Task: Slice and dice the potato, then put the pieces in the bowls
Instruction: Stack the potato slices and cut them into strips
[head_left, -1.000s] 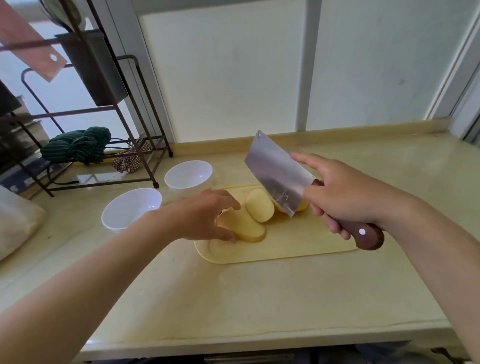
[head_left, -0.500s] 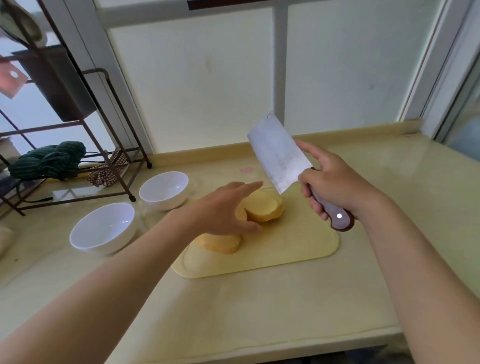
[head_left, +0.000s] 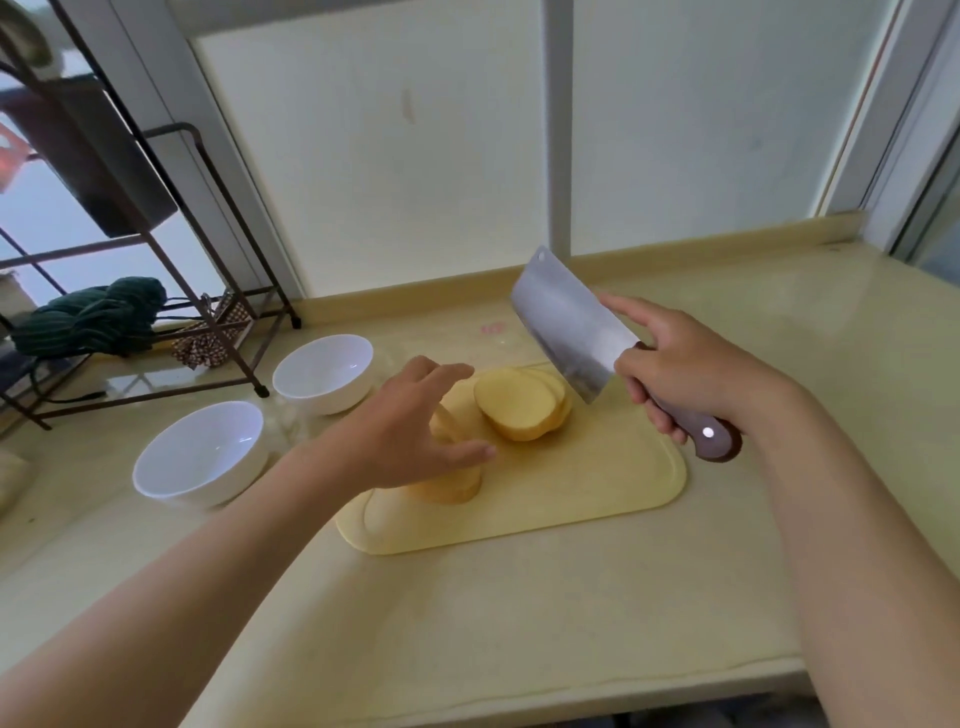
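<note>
Thick yellow potato slices (head_left: 522, 405) lie stacked on the pale yellow cutting board (head_left: 597, 493). Another potato piece (head_left: 449, 488) sits at the board's left, partly hidden under my left hand (head_left: 410, 431), which hovers over it with fingers spread and grips nothing. My right hand (head_left: 680, 371) grips the brown handle of a cleaver (head_left: 566, 322), whose blade is raised and tilted above the right side of the slices. Two empty white bowls, one near (head_left: 200, 454) and one farther (head_left: 324, 374), stand left of the board.
A dark metal rack (head_left: 156, 291) stands at the back left with a green cloth (head_left: 93, 317) and a checkered cloth (head_left: 210, 338) on its lower shelf. The cream counter (head_left: 519, 623) ends at a front edge below, and a window wall rises behind.
My left hand let go of the left potato piece and opened above it. The cleaver rose off the slices and tilted upward. The camera view shifted right and closer.
</note>
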